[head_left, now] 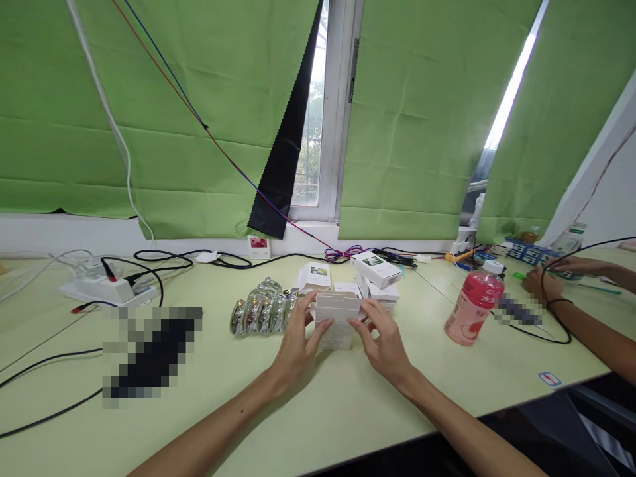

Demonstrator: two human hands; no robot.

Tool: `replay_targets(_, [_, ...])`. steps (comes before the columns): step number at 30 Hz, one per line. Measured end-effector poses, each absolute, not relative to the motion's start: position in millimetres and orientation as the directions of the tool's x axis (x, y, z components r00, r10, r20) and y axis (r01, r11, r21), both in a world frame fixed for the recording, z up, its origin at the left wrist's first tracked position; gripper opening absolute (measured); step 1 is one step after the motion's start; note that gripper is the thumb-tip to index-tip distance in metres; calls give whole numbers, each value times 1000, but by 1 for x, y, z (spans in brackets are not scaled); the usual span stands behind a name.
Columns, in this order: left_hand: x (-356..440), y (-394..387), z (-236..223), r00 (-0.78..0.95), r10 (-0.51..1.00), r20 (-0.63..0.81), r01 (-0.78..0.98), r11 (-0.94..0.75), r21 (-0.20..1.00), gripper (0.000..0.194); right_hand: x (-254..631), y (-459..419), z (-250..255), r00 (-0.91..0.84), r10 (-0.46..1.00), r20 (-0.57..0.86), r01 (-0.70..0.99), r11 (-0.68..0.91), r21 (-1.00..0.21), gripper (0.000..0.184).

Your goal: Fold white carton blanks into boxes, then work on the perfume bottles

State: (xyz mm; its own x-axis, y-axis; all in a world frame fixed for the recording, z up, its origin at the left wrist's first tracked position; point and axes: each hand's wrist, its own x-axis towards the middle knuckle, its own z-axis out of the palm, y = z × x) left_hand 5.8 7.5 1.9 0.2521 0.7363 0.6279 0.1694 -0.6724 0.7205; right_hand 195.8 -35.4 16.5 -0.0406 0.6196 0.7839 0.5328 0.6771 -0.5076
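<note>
Between my two hands a small white cardboard box (pixel 338 336) stands near the middle of the table, its top flap raised. My left hand (pixel 300 334) grips the box's left side, thumb on the near face and fingers at the flap's edge. On the other side my right hand (pixel 381 339) pinches the right edge of the flap the same way. Just left of the box lie several round metal parts in clear wrapping (pixel 261 311). Behind it are more white boxes, one with a green picture (pixel 316 277) and another lying tilted on a stack (pixel 377 268).
A pink drink bottle (pixel 474 305) stands to the right. Further right are a co-worker's hands (pixel 544 285) and blue-black items (pixel 529 254). A white power strip (pixel 104 286) with cables sits at left, near a blurred dark object (pixel 154 354). Black cables (pixel 278 260) run along the back.
</note>
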Motion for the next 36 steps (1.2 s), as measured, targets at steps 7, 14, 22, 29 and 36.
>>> replay_targets(7, [3,11,2,294,606,739,197,-795,574,49,196,-36,18,-36,624,780,527,675,-516,21])
replay_targets(14, [1,12,3,303,538,786,315,-836,450,46,196,-36,18,-34,631,775,522,672,-525,21])
replay_targets(22, [-2,14,5,337,411,847,313,-897,311,47,197,-33,14,-22,632,775,518,670,-532,34])
replay_targets(29, [-3,18,8,354,304,885,285,-936,207,51,198,-33,13,-34,644,764,507,670,-542,49])
replay_targets(36, [-2,16,10,307,279,910,311,-933,181,47,198,-32,13,-57,642,764,513,676,-530,46])
